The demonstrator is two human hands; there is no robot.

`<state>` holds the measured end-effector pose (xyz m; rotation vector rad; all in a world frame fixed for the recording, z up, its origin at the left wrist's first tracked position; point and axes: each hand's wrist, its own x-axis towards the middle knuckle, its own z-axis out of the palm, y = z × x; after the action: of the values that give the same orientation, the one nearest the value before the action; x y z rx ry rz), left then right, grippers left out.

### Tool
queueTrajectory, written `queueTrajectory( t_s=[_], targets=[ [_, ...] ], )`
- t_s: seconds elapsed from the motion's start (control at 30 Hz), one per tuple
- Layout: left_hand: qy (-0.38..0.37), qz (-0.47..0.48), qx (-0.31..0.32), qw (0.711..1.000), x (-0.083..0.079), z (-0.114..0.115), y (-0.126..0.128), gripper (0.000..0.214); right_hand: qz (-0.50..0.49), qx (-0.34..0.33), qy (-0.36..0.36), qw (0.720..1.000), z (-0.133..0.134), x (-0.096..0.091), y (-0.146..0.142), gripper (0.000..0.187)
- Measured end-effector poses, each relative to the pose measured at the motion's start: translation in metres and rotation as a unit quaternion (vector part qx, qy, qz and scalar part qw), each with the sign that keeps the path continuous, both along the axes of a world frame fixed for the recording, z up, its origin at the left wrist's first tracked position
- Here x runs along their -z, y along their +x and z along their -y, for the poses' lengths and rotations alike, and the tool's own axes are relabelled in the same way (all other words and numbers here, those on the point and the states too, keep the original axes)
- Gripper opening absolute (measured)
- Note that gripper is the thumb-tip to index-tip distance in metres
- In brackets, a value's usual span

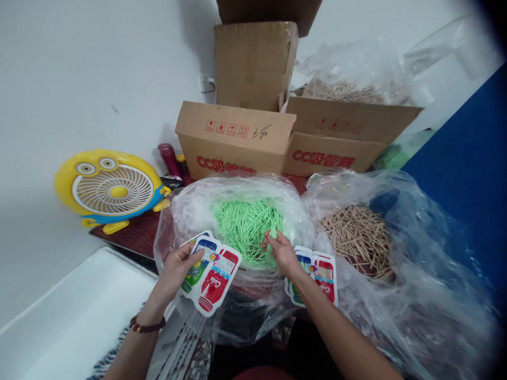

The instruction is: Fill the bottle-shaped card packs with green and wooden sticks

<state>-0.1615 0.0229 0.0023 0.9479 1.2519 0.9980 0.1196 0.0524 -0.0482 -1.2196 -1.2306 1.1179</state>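
Pinched between the thumb and fingers of my left hand [179, 267] are bottle-shaped candy packets [215, 281], their fronts printed with a green bottle and a red cola bottle. My right hand [280, 252] is closed on a few thin green sticks [273, 233] at the right side of a heap of green sticks [241, 224]. That heap lies in an opened clear plastic bag [190, 206]. Under my right forearm, more packets [330, 264] of the same print rest on the plastic, partly hidden by the arm.
A second clear bag with brown sticks [356, 237] lies to the right. Behind stand cardboard boxes [237, 145], one [336, 119] topped with bagged sticks. A yellow fan [119, 192] and a dark red bottle [169, 160] are at left. A white tub [79, 295] sits lower left.
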Motion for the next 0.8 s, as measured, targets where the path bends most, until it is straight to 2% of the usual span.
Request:
queueTrajectory(
  t_s=[0.1, 0.17, 0.2, 0.27, 0.3, 0.33, 0.37, 0.4, 0.47, 0.57, 0.67, 0.73, 0.8],
  targets=[
    [-0.001, 0.015, -0.006, 1.000, 0.001, 0.007, 0.007, 0.031, 0.069, -0.046, 0.014, 0.996, 0.000, 0.000, 0.003, 0.011],
    [0.001, 0.014, -0.019, 1.000, 0.002, 0.010, 0.008, 0.032, 0.193, -0.104, 0.054, 0.974, 0.003, 0.000, 0.004, 0.006],
    [0.002, 0.011, -0.022, 1.000, 0.003, 0.012, 0.008, 0.032, 0.282, -0.138, 0.083, 0.946, 0.005, -0.001, 0.003, 0.009],
    [0.001, 0.007, -0.018, 1.000, 0.003, 0.013, 0.005, 0.031, 0.458, -0.199, 0.143, 0.854, 0.010, -0.001, 0.002, 0.018],
    [0.001, 0.006, -0.010, 1.000, 0.004, 0.014, 0.004, 0.031, 0.516, -0.218, 0.165, 0.812, 0.012, -0.001, 0.001, 0.021],
    [0.000, 0.004, 0.000, 1.000, 0.004, 0.014, 0.003, 0.030, 0.544, -0.225, 0.177, 0.789, 0.013, 0.000, 0.001, 0.021],
    [0.001, 0.001, 0.008, 1.000, 0.004, 0.014, 0.002, 0.030, 0.549, -0.225, 0.181, 0.784, 0.013, 0.000, 0.000, 0.021],
    [0.001, -0.006, 0.015, 1.000, 0.005, 0.014, 0.002, 0.030, 0.535, -0.216, 0.177, 0.797, 0.013, 0.001, 0.000, 0.020],
    [0.001, -0.020, 0.022, 1.000, 0.005, 0.014, 0.003, 0.030, 0.475, -0.180, 0.159, 0.847, 0.009, 0.003, -0.001, 0.018],
    [-0.005, -0.031, 0.032, 0.999, 0.005, 0.015, 0.009, 0.030, 0.383, -0.121, 0.136, 0.906, 0.004, 0.003, -0.002, 0.011],
    [0.007, -0.052, 0.046, 0.998, 0.007, 0.017, 0.018, 0.030, 0.214, -0.057, 0.062, 0.973, 0.010, 0.002, -0.007, 0.016],
    [0.024, -0.082, 0.051, 0.995, 0.010, 0.019, 0.024, 0.031, 0.097, -0.024, 0.006, 0.995, 0.019, 0.005, -0.013, 0.019],
    [0.047, -0.114, 0.052, 0.991, 0.012, 0.021, 0.029, 0.032, 0.061, -0.025, -0.005, 0.998, 0.029, 0.010, -0.018, 0.020]
  ],
)
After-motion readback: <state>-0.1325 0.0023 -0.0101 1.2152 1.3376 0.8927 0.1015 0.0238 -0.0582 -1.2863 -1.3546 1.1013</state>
